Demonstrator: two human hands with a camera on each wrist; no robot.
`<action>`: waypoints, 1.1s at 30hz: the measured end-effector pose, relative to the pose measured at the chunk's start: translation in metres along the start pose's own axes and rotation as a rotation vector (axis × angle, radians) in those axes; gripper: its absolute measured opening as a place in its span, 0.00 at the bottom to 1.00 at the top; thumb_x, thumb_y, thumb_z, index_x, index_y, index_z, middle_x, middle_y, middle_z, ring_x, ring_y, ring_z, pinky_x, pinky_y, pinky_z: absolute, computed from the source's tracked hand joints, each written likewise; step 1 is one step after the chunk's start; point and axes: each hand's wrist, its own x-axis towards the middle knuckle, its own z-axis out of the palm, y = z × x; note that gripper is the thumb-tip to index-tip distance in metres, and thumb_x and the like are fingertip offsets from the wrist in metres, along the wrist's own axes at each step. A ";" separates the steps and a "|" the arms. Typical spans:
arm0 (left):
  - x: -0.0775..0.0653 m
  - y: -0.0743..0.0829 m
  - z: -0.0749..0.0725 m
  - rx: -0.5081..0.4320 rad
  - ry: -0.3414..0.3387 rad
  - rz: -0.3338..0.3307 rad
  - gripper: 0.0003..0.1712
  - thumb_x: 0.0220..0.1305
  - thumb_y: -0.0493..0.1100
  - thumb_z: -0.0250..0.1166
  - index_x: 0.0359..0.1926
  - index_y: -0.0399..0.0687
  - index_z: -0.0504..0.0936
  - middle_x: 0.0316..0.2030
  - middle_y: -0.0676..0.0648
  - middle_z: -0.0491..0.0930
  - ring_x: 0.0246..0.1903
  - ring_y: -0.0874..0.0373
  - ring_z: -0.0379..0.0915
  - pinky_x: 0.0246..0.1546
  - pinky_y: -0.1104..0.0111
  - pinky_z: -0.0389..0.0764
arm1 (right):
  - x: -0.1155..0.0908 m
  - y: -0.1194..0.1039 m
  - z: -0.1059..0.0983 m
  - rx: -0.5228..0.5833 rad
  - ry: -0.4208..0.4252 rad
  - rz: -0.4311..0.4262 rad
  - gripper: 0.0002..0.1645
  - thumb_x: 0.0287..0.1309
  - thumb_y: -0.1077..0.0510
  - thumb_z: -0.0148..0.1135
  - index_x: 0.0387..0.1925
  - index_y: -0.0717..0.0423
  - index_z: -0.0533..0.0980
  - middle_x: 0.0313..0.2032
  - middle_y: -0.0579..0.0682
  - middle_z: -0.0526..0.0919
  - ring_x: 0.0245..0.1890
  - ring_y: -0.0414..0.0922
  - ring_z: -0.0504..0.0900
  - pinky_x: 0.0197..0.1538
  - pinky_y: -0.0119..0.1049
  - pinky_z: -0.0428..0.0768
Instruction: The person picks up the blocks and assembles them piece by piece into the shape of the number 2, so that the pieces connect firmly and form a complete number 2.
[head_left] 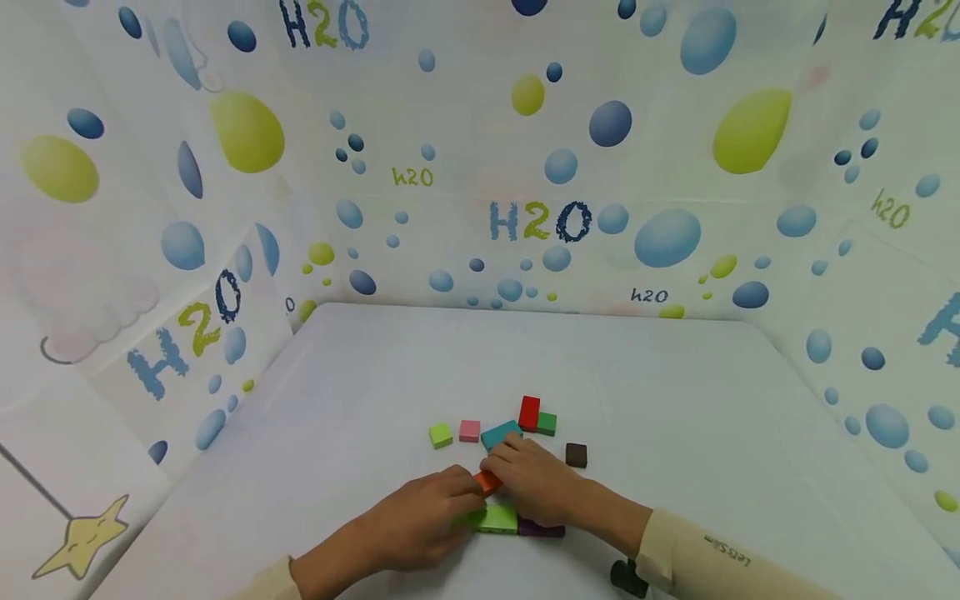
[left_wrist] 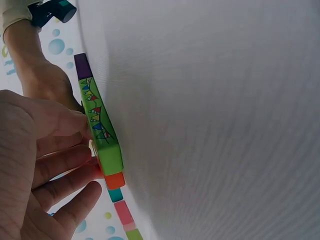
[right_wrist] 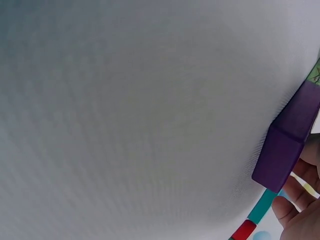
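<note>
An orange block (head_left: 487, 482) lies between both hands, partly hidden by fingers. My right hand (head_left: 534, 477) reaches over from the right and holds its far end; the exact grip is covered. My left hand (head_left: 429, 518) touches at its near left side, fingers (left_wrist: 75, 175) fairly straight and spread in the left wrist view. Just in front of it lies a long light-green block (head_left: 497, 519) with printed bunting flags, seen in the left wrist view. A purple block (head_left: 542, 528) adjoins its right end and shows large in the right wrist view. A teal block (head_left: 501, 435) sits beyond the right fingertips.
Beyond the hands stand a lime cube (head_left: 441, 435), a pink block (head_left: 469, 431), a red block (head_left: 529, 413) and a green block (head_left: 547, 424). A dark brown block (head_left: 576, 455) is right of the right hand. Patterned curtains (head_left: 450, 167) surround the white table (head_left: 375, 375).
</note>
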 end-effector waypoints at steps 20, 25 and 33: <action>-0.003 -0.001 0.007 0.047 0.015 0.030 0.12 0.61 0.34 0.70 0.45 0.50 0.86 0.49 0.56 0.81 0.53 0.62 0.74 0.53 0.73 0.79 | 0.014 0.012 -0.032 0.149 0.043 0.135 0.36 0.55 0.55 0.74 0.65 0.53 0.73 0.59 0.45 0.79 0.59 0.44 0.71 0.64 0.41 0.75; -0.002 -0.001 0.006 0.041 -0.011 0.016 0.12 0.62 0.35 0.70 0.47 0.49 0.87 0.50 0.55 0.81 0.53 0.62 0.73 0.54 0.72 0.80 | 0.017 0.023 -0.038 0.182 0.086 0.196 0.38 0.55 0.56 0.76 0.66 0.55 0.73 0.60 0.47 0.79 0.61 0.46 0.71 0.65 0.43 0.75; -0.002 -0.001 0.004 0.046 -0.052 -0.011 0.14 0.63 0.36 0.70 0.50 0.50 0.87 0.52 0.55 0.81 0.54 0.62 0.74 0.53 0.72 0.80 | 0.017 0.047 -0.033 0.275 0.083 0.280 0.30 0.59 0.53 0.71 0.63 0.55 0.76 0.59 0.47 0.80 0.61 0.45 0.72 0.63 0.42 0.77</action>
